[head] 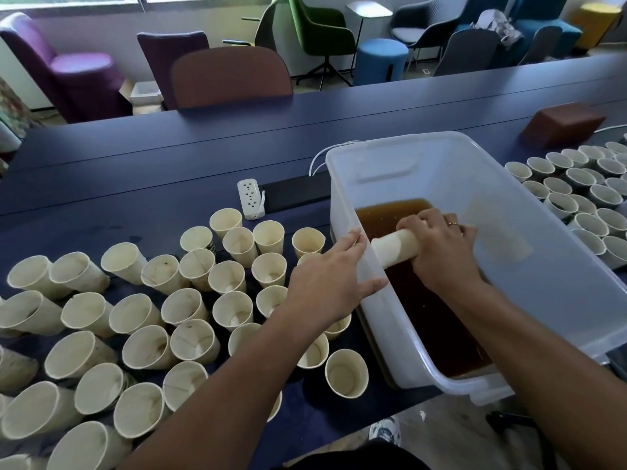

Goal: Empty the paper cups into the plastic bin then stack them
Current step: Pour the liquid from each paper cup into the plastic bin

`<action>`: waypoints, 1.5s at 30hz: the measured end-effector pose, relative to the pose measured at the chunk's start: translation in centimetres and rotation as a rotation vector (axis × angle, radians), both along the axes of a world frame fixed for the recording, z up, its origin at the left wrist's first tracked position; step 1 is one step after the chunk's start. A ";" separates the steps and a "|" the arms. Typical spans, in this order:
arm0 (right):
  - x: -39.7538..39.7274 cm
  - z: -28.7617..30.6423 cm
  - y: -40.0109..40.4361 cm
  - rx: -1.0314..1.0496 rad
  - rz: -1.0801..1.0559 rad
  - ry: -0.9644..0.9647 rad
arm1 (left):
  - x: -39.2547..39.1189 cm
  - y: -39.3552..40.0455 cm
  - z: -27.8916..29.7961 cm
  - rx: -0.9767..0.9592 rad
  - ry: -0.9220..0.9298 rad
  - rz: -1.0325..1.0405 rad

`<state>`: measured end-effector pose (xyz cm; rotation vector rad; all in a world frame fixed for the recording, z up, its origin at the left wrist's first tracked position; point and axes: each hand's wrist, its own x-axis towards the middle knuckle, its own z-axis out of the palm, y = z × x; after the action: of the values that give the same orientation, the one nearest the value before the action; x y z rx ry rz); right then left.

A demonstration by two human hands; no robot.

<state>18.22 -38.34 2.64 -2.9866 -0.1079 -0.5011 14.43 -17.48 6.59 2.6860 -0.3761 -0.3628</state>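
Our right hand (437, 245) grips a tipped paper cup (395, 249) over the plastic bin (475, 171); our left hand (330, 276), fingers straight, steadies its rim; we should hold until it drains.

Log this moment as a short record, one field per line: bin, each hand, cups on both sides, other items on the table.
bin: translucent plastic bin, brown liquid pooled inside
right hand: right hand grips a paper cup lying sideways over the liquid
left hand: left hand rests on the bin's left wall, fingers straight
left cups: empty cups standing loose, unstacked
right cups: more cups, some with dark contents
other: power strip, brown block
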 end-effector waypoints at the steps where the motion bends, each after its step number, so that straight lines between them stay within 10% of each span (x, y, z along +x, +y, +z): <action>1: 0.0 -0.1 0.0 0.005 -0.002 0.018 | 0.0 0.0 0.0 0.003 0.003 0.002; 22: -0.5 3.2 1.3 0.405 -0.209 0.131 | 1.1 1.2 -0.7 -0.236 0.045 0.044; 30: -1.2 6.7 8.7 0.668 0.140 0.252 | 0.4 6.4 3.7 -0.706 -0.095 0.292; 45: -4.4 5.7 29.8 0.590 0.668 0.544 | -8.4 25.4 3.8 -0.651 -0.312 0.852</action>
<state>13.77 -8.51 8.32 -2.2108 -0.7218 0.3056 6.01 7.95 10.38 2.0001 0.4943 0.3746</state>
